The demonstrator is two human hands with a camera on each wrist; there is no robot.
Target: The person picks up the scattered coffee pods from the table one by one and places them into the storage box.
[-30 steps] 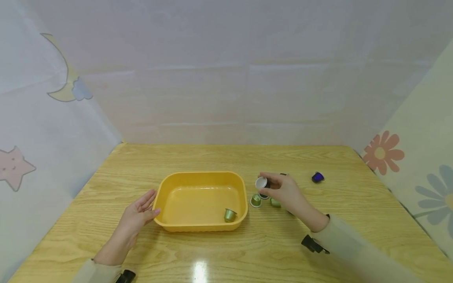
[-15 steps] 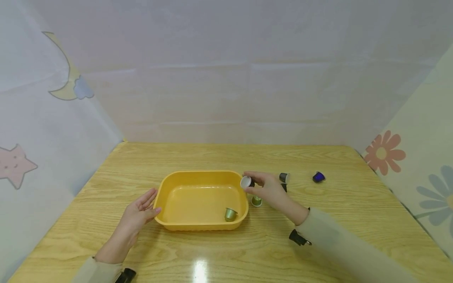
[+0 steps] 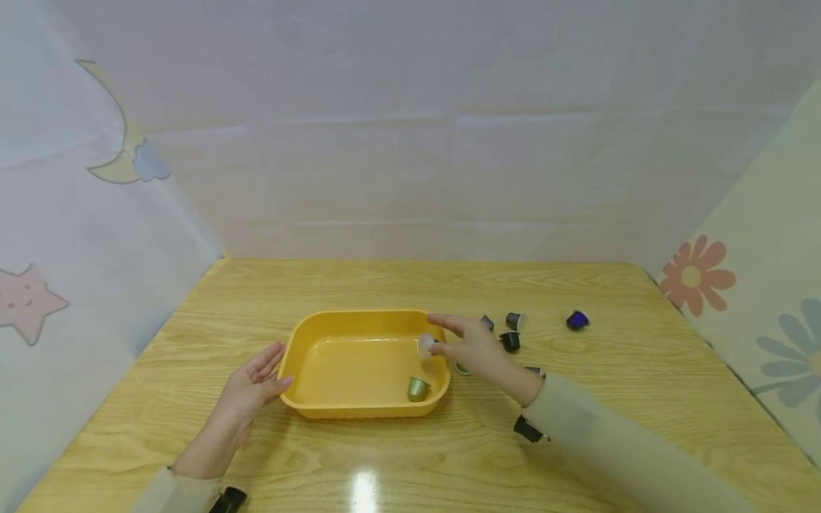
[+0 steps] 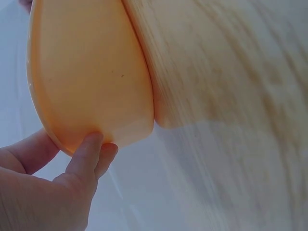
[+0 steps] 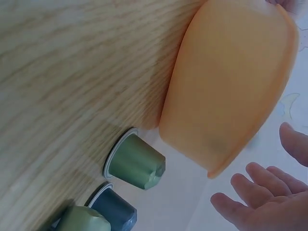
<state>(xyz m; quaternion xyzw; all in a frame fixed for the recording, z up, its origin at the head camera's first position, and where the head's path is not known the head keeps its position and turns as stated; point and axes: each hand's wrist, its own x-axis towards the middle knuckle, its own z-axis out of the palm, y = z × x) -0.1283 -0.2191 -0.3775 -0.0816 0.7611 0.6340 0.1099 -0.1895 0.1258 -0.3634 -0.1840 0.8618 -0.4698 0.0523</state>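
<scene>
Entering yellow tray (image 3: 349, 374): white-lidded capsule (image 3: 425, 345) — now past the right rim; transfer seems nearly done.
Right hand (image 3: 476, 350): fingers parted, apparently released.
Left hand (image 3: 250, 385): pinching tray wall.

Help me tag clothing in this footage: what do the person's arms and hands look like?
The left sleeve and right sleeve are long and pale beige. A small black fitting shows near the right wrist, a similar black piece near the left. The left hand and right hand are ungloved.
</scene>
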